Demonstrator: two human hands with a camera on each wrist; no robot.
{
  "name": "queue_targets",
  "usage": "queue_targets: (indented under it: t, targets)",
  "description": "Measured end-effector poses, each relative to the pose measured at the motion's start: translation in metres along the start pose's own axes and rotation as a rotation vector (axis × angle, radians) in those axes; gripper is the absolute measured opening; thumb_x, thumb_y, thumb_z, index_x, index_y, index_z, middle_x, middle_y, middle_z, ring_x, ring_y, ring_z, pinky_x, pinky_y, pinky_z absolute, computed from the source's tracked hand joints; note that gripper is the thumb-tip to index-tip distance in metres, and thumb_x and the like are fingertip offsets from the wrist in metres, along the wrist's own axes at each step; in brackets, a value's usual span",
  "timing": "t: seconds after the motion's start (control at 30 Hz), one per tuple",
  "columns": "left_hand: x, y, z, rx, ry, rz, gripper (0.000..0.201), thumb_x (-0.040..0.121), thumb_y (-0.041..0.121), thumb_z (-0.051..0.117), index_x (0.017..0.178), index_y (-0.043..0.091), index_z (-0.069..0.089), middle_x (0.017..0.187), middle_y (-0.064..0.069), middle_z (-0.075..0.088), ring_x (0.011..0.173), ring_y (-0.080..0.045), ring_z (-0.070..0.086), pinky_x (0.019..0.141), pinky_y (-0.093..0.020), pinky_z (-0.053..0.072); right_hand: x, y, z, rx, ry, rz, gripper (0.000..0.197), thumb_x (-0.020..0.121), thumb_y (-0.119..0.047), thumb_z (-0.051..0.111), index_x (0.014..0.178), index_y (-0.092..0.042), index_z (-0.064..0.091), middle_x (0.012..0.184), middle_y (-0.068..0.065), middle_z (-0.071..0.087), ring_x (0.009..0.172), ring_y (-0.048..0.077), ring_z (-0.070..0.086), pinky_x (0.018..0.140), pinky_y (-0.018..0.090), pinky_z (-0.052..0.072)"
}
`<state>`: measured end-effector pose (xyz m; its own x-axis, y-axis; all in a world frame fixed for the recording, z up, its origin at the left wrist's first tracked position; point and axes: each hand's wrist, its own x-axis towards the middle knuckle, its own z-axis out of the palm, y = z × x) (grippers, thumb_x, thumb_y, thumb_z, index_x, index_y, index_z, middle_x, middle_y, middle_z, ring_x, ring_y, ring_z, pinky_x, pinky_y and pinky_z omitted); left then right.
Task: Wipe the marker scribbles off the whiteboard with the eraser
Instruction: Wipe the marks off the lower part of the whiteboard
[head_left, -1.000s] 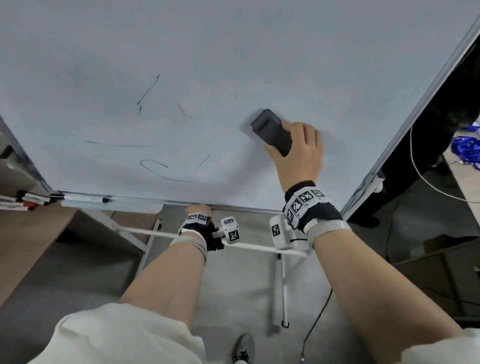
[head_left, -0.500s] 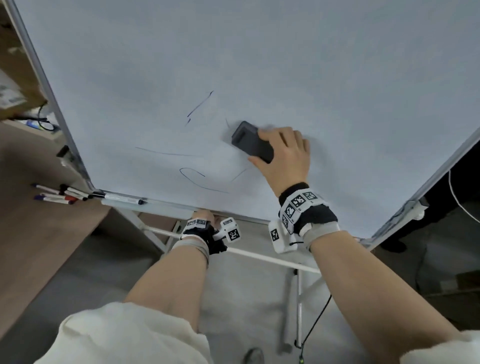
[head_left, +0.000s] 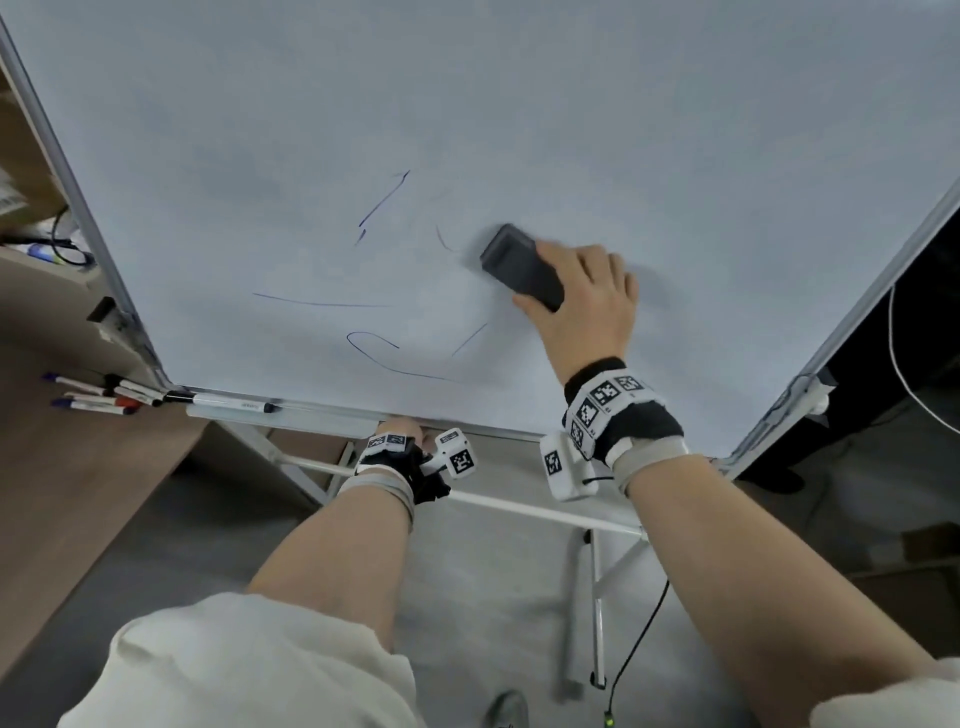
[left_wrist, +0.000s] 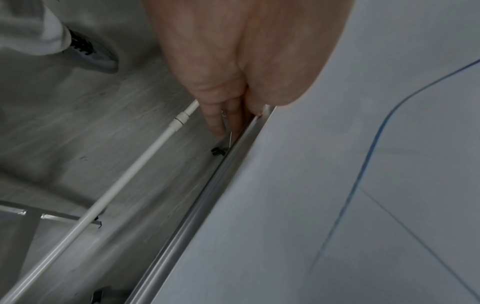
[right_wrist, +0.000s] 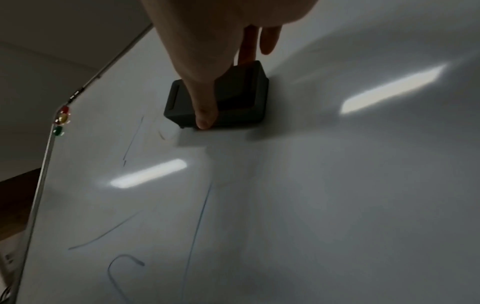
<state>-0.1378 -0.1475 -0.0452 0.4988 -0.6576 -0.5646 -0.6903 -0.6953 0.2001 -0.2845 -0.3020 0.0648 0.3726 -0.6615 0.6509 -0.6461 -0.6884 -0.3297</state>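
Observation:
The whiteboard (head_left: 519, 114) leans on its stand and carries several thin blue marker scribbles (head_left: 382, 205), a long line (head_left: 322, 303) and a loop (head_left: 395, 358). My right hand (head_left: 576, 291) grips the dark grey eraser (head_left: 522, 273) and presses it flat on the board, just right of a short mark (head_left: 444, 239). In the right wrist view my thumb (right_wrist: 205, 107) lies across the eraser (right_wrist: 233, 96). My left hand (head_left: 400, 436) holds the board's bottom edge (left_wrist: 207, 205), with its fingers (left_wrist: 215, 123) behind the rail.
Markers lie on the board's tray (head_left: 228, 402) and on the wooden table (head_left: 98, 400) at left. White stand bars (head_left: 519, 506) and a black cable (head_left: 639, 639) cross the floor below. Coloured magnets (right_wrist: 62, 119) sit at a board corner.
My right hand slid the eraser left across the board toward the scribbles, and it now sits slightly right of the short mark. The left hand stayed on the bottom edge.

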Motion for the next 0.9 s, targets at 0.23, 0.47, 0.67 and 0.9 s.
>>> queue_targets:
  t: [0.23, 0.47, 0.67, 0.9]
  targets:
    - [0.003, 0.001, 0.004, -0.135, -0.031, -0.034, 0.035, 0.064, 0.03, 0.086, 0.065, 0.014, 0.055, 0.075, -0.004, 0.066, 0.073, -0.022, 0.061, 0.07, -0.024, 0.052, 0.024, -0.003, -0.015, 0.066, 0.253, 0.084, 0.051, 0.072, -0.041, 0.078, 0.118, -0.022, 0.069, 0.11, 0.004, 0.063, 0.1, 0.03, 0.056, 0.087, 0.04, 0.043]
    - [0.026, -0.014, 0.026, -0.356, 0.066, -0.061, 0.043, 0.102, 0.03, 0.046, 0.135, 0.002, 0.05, 0.138, -0.017, 0.055, 0.129, -0.034, 0.048, 0.102, -0.032, 0.041, -0.032, -0.019, 0.021, 0.062, -0.137, -0.2, 0.054, 0.068, -0.041, 0.086, 0.117, -0.025, 0.07, 0.108, 0.0, 0.064, 0.097, 0.027, 0.053, 0.083, 0.037, 0.034]
    - [0.023, -0.012, 0.035, -0.725, 0.049, -0.215, 0.046, 0.101, 0.015, 0.046, 0.142, -0.003, 0.038, 0.143, -0.022, 0.048, 0.133, -0.034, 0.047, 0.084, -0.019, 0.052, -0.085, -0.025, 0.056, 0.031, -0.404, -0.293, 0.058, 0.061, -0.045, 0.091, 0.113, -0.028, 0.072, 0.101, -0.003, 0.065, 0.099, 0.026, 0.057, 0.088, 0.035, 0.028]
    - [0.011, -0.02, 0.041, -0.954, 0.121, -0.268, 0.051, 0.101, 0.035, 0.046, 0.142, 0.007, 0.038, 0.14, -0.012, 0.053, 0.133, -0.029, 0.047, 0.106, -0.031, 0.038, -0.053, -0.036, 0.028, -0.027, -0.072, -0.267, 0.052, 0.071, -0.045, 0.081, 0.118, -0.029, 0.067, 0.108, -0.003, 0.064, 0.095, 0.024, 0.048, 0.079, 0.038, 0.029]
